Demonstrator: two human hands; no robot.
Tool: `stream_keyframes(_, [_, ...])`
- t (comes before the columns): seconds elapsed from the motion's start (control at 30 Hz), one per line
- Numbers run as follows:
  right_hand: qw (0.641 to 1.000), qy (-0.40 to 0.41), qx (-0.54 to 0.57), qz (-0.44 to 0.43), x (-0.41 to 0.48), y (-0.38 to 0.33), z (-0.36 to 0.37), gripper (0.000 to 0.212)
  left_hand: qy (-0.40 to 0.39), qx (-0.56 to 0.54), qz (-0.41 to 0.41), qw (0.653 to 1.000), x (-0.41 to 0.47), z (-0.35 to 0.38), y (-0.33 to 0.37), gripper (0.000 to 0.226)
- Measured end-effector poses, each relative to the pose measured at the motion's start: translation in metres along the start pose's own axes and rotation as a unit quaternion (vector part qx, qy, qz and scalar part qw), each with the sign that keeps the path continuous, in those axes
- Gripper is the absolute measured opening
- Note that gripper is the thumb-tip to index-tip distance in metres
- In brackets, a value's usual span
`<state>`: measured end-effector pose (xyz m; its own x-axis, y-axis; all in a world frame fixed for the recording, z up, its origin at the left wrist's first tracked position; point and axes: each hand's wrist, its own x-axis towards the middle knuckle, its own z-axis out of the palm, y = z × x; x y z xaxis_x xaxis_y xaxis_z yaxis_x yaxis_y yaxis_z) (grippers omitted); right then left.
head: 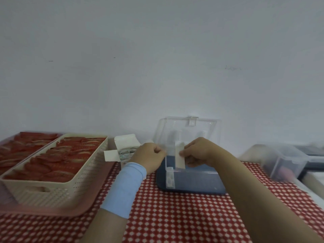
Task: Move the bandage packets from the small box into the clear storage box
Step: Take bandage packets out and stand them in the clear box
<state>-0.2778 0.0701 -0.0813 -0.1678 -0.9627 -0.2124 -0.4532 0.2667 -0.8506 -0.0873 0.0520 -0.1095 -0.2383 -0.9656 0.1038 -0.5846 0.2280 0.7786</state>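
Papery flat bandage packet (180, 159) pinched by right hand (199, 151)

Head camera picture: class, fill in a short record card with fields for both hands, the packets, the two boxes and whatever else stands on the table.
Left hand: fingers curled at the clear box's left edge; what it holds cannot be told
Right hand: pinches a white packet
Packet: upright, at the clear box's opening
Clear box: lid raised
Stored packet: stands in the clear box's front left corner
Small box: flaps open, packets inside, left of the clear box
Basket: cream, full of red packets, far left
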Motion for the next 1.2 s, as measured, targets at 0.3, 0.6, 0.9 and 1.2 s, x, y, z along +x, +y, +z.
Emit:
stream_keyframes(0.3, [0.956,-0.082,-0.196,0.202,0.025,0.007,0.026,0.013,-0.081,-0.040,-0.072,0.993,0.001,0.017,-0.002,0.035])
stream_keyframes(0.6, [0.946,-0.034,-0.288,0.144,0.031,0.006,0.029,0.031,-0.109,-0.056,-0.086,0.989,0.009,0.015,-0.008,0.031])
stream_keyframes(0.9, [0.953,-0.078,-0.227,0.188,0.034,0.011,0.024,0.020,-0.115,-0.085,-0.095,0.985,0.010,0.016,-0.007,0.033])
stream_keyframes(1.2, [0.949,-0.079,-0.252,0.172,0.032,0.010,0.017,0.023,-0.117,-0.073,-0.096,0.986,0.012,0.013,-0.007,0.033])
